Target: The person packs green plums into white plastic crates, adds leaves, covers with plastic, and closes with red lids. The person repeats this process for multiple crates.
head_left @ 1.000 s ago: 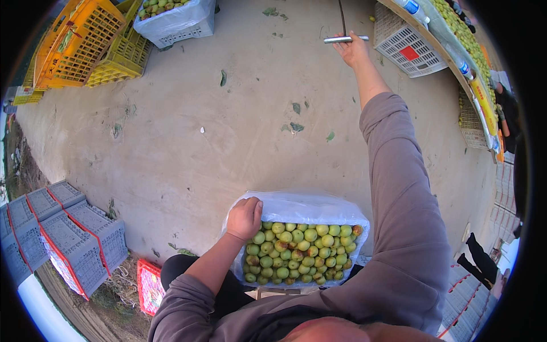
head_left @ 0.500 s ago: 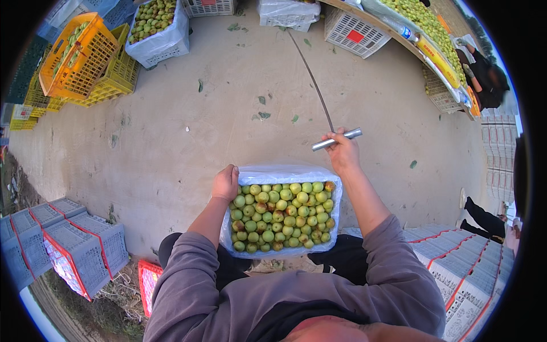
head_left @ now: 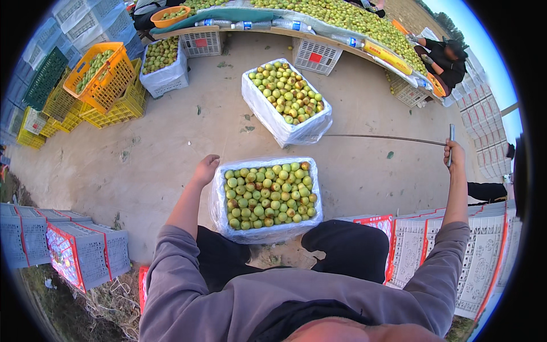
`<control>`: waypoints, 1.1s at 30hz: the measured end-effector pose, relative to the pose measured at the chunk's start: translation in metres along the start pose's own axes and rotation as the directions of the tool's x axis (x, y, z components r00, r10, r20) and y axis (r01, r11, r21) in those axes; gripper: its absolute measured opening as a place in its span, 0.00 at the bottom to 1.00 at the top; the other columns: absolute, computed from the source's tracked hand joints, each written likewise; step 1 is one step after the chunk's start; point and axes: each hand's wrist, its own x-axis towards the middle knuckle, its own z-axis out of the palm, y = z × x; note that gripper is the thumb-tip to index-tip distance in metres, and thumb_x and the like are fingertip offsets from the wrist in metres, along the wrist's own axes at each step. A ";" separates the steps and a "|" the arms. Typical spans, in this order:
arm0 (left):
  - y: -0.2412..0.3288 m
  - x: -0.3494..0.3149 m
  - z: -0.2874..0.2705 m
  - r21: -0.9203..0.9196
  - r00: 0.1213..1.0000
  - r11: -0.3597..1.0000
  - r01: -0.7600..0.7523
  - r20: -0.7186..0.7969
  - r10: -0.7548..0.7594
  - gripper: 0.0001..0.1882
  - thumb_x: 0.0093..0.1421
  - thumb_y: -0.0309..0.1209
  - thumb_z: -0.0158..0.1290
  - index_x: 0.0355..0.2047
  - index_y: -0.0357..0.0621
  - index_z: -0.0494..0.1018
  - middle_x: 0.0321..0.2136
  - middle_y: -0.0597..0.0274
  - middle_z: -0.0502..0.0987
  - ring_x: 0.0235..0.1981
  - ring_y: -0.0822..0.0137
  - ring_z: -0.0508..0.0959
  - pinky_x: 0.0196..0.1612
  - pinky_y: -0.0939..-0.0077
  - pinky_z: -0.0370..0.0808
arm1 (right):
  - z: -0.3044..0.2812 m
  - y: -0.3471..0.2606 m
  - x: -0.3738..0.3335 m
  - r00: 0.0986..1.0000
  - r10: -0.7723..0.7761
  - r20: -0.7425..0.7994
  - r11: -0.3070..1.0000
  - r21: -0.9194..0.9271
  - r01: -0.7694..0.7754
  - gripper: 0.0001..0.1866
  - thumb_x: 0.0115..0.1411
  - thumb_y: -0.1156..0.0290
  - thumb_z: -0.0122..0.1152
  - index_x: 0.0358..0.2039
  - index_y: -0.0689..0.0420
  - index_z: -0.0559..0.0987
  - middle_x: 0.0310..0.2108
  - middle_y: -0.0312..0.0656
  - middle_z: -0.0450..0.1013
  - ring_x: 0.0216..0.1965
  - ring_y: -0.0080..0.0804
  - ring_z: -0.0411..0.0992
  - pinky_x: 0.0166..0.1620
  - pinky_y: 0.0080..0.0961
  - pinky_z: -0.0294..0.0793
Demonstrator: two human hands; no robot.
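Observation:
A white-lined crate [head_left: 314,223] full of round green fruit with brown patches, like jujubes [head_left: 268,196], sits on the ground between my knees. Beside its far left corner is my left hand [head_left: 207,169], loosely open and holding nothing. Out to the right, my right hand [head_left: 454,155] is wrapped round the metal crossbar handle [head_left: 452,134] of a long thin rod [head_left: 387,137]. The rod stretches left to the lower edge of a second lined crate [head_left: 268,117], also full of fruit and turned at an angle. How its tip meets that crate is hidden.
Orange and yellow crates [head_left: 117,108] are stacked at the far left, beside another lined fruit crate [head_left: 165,85]. A long table edge [head_left: 256,27] heaped with fruit curves across the back; a person [head_left: 444,62] sits at its right end. Strapped grey crates [head_left: 91,251] stand on both sides.
My right hand has swung far right with the rod. A second fruit crate has come nearer from the back. My left hand has let go of the near crate's corner.

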 end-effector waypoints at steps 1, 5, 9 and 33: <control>0.012 -0.013 -0.015 -0.099 0.998 0.995 -0.023 0.058 0.029 0.21 0.69 0.39 0.49 0.56 0.40 0.75 0.48 0.46 0.81 0.52 0.52 0.79 0.58 0.61 0.73 | -0.007 -0.015 -0.004 0.998 -0.057 -0.006 0.996 -0.063 0.057 0.07 0.62 0.67 0.58 0.40 0.50 0.78 0.19 0.24 0.65 0.16 0.14 0.60 0.19 0.16 0.58; 0.046 -0.077 -0.042 -0.150 0.945 0.973 0.175 0.304 -0.123 0.20 0.69 0.38 0.50 0.56 0.40 0.76 0.50 0.50 0.81 0.52 0.58 0.79 0.58 0.64 0.73 | 0.006 -0.066 -0.057 0.965 -0.259 0.026 0.920 -0.297 0.255 0.08 0.61 0.67 0.58 0.40 0.54 0.79 0.19 0.25 0.66 0.16 0.14 0.60 0.20 0.16 0.56; 0.052 -0.107 -0.052 0.053 0.943 0.999 -0.004 0.332 -0.013 0.21 0.68 0.38 0.52 0.58 0.43 0.74 0.50 0.50 0.81 0.53 0.56 0.80 0.57 0.63 0.75 | 0.066 -0.094 -0.185 0.892 -0.380 0.246 0.842 -0.306 0.444 0.07 0.61 0.67 0.60 0.37 0.55 0.77 0.18 0.28 0.66 0.16 0.15 0.61 0.19 0.16 0.56; 0.065 -0.126 -0.066 -0.246 0.895 0.962 -0.116 0.395 0.209 0.27 0.69 0.51 0.50 0.57 0.43 0.75 0.49 0.52 0.80 0.51 0.59 0.78 0.56 0.63 0.74 | 0.200 0.011 -0.473 0.715 -0.379 0.588 0.875 -0.024 0.484 0.15 0.68 0.64 0.57 0.27 0.53 0.65 0.21 0.35 0.64 0.23 0.21 0.62 0.29 0.24 0.63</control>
